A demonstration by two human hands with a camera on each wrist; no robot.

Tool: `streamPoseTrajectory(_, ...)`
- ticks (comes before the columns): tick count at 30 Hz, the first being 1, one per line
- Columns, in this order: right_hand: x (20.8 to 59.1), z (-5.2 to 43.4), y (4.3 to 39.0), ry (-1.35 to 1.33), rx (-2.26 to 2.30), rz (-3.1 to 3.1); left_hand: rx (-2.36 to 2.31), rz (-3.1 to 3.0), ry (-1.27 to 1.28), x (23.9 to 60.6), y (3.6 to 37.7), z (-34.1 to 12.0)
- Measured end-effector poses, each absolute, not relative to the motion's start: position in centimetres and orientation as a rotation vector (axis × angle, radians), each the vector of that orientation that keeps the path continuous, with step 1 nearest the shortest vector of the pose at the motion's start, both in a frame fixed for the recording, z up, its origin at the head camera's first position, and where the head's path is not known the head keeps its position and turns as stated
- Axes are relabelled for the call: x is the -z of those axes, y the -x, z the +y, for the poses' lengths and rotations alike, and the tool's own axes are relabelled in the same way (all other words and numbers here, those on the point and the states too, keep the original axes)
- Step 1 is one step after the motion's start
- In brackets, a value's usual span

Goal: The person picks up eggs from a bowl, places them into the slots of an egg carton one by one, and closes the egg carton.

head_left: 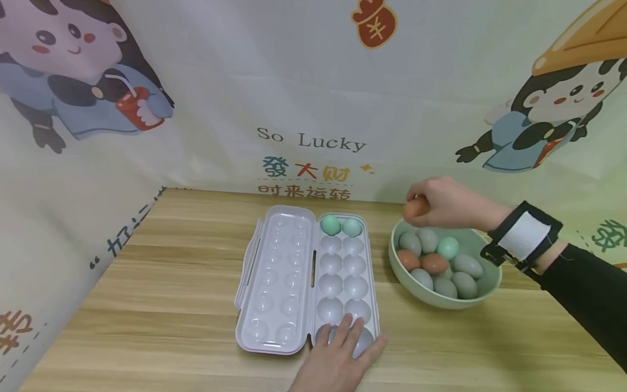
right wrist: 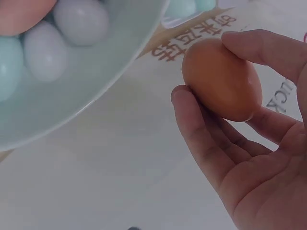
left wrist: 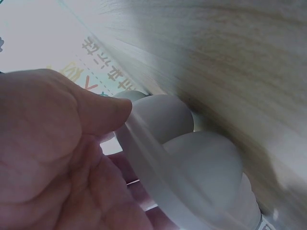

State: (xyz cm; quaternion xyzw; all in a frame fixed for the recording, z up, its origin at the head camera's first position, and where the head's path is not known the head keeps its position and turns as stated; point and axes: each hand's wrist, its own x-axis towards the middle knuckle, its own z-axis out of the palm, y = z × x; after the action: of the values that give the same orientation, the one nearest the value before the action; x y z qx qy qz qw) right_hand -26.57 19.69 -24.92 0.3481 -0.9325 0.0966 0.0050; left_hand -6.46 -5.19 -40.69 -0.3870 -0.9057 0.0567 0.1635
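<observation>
A clear plastic egg tray (head_left: 343,272) lies open on the wooden table, its lid (head_left: 276,277) folded out to the left. Two teal eggs (head_left: 330,224) sit in its far cups. My left hand (head_left: 343,348) rests with straight fingers on the tray's near end, seen close up as left hand (left wrist: 62,158) against the tray rim (left wrist: 153,167). My right hand (head_left: 441,204) hovers over the far rim of a green bowl (head_left: 490,283) and pinches a brown egg (head_left: 416,208). The right wrist view shows the brown egg (right wrist: 223,79) between fingertips (right wrist: 184,103).
The bowl holds several grey, brown and teal eggs (head_left: 433,264). A printed cloth backdrop (head_left: 313,98) closes off the back and left side of the table (head_left: 161,283). Bare tabletop lies left of the tray and in front of the bowl.
</observation>
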Motion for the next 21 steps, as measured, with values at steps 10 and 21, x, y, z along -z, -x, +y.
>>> streamPoseTrajectory(10, 25.3, 16.1, 26.1, -1.223, -0.290, -2.855, -0.162, -2.538, 1.082, 40.9, 6.5, -5.2)
streamPoseTrajectory(21, 25.4, 11.3, 26.0, -1.438, -0.288, -2.824, -0.165, -2.563, 1.092, 40.8, 6.6, -5.1)
